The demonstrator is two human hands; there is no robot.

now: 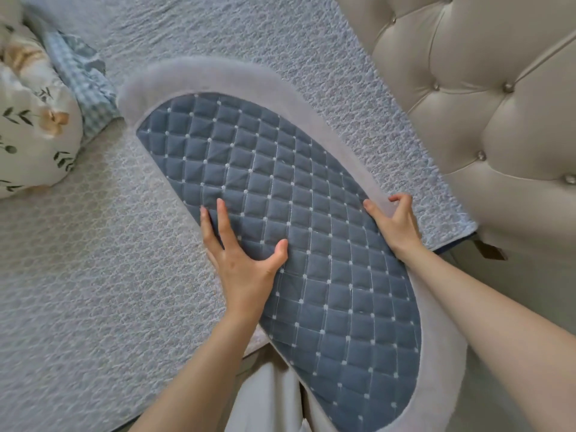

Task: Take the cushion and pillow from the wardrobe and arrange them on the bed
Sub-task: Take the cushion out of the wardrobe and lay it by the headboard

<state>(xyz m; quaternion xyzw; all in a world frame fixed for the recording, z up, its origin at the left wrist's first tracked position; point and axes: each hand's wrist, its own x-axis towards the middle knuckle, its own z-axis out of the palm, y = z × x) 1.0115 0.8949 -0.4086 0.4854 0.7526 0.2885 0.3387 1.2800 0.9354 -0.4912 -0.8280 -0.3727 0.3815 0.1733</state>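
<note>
The cushion [280, 213] is a long oval pad with a blue quilted middle and a grey plush border. Its far end lies on the bed [93, 275], and its near end hangs over the bed edge toward the person. It seems soft and light, because it bends along its length and the border folds up under the grip. The plush is probably not slippery, but the pad is floppy, so holding it at one point would let it sag. I think the two long sides, near the middle, are the best places to hold it.

The left hand [246, 263] lies on the quilted face at the left side, fingers [223, 219] spread apart and pressing flat, thumb bent into the cloth. The right hand [397, 226] grips the right border, fingers curled over the plush and clamped on it.

The tufted headboard [483, 104] stands just beside the cushion on the right. A floral pillow [31, 120] lies on the bed at the far left, well apart, with a checked cloth [84, 85] beside it
</note>
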